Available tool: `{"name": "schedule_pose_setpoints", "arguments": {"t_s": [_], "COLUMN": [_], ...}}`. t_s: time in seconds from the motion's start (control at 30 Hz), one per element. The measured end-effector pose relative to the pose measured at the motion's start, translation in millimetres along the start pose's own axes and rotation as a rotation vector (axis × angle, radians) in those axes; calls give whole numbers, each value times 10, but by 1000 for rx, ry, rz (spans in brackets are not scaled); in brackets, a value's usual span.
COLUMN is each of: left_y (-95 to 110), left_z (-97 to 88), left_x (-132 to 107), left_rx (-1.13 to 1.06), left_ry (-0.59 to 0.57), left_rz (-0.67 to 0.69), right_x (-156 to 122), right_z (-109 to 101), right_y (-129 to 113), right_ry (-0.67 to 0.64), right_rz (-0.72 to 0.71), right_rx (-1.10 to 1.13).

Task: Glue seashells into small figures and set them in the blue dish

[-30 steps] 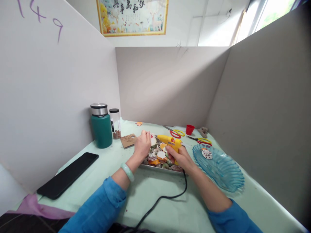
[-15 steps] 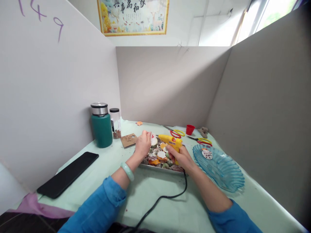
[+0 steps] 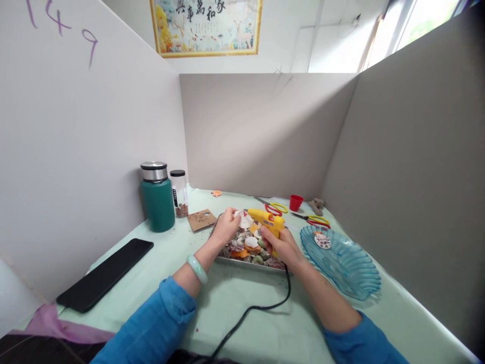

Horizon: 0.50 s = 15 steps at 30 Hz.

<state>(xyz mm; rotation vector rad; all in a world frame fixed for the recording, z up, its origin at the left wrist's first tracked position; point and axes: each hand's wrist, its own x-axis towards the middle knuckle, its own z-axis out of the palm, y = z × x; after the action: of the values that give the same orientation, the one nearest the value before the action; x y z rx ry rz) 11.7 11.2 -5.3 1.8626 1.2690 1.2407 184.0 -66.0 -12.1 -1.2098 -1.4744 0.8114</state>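
Pinched in my left hand point(image 3: 226, 226) is a white seashell point(image 3: 244, 219) with a small red mark on it, held above a metal tray point(image 3: 246, 264). My right hand point(image 3: 280, 245) is wrapped round the handle of a yellow hot glue gun point(image 3: 265, 218). Its nozzle points left, close to the white shell; whether they touch I cannot tell. Under both hands, the tray is full of mixed seashells point(image 3: 253, 244), white, orange, green and brown. A black cord point(image 3: 257, 307) runs from the glue gun down to the table's front edge.
On the left are a green flask point(image 3: 157, 202), a clear jar point(image 3: 179, 194), a brown card point(image 3: 201, 220) and a black phone-like slab point(image 3: 106, 273). Two scissors point(image 3: 276, 208), a red cup point(image 3: 296, 202) and a blue glass plate point(image 3: 352, 270) lie right. Grey partitions point(image 3: 265, 131) enclose the table.
My left hand has turned slightly, and the white shell has swung a little right, nearer the nozzle and showing more of its face. My right hand keeps its grip on the glue gun.
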Motion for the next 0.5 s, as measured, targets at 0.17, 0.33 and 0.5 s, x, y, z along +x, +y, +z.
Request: {"name": "schedule_pose_setpoints", "arguments": {"t_s": [0.17, 0.33, 0.5], "left_y": [20, 46, 54], "left_z": [7, -6, -17], "left_x": [-21, -35, -30], "left_rx": [12, 43, 86], "left_ry": [-7, 0, 4], "left_rz": [1, 5, 19], "right_x": [0, 11, 2], "right_z": [4, 13, 13], "right_y": [7, 29, 22], "right_ry": [-17, -24, 4], "right_rz": [-15, -30, -32], "right_rx": [-24, -48, -83]}}
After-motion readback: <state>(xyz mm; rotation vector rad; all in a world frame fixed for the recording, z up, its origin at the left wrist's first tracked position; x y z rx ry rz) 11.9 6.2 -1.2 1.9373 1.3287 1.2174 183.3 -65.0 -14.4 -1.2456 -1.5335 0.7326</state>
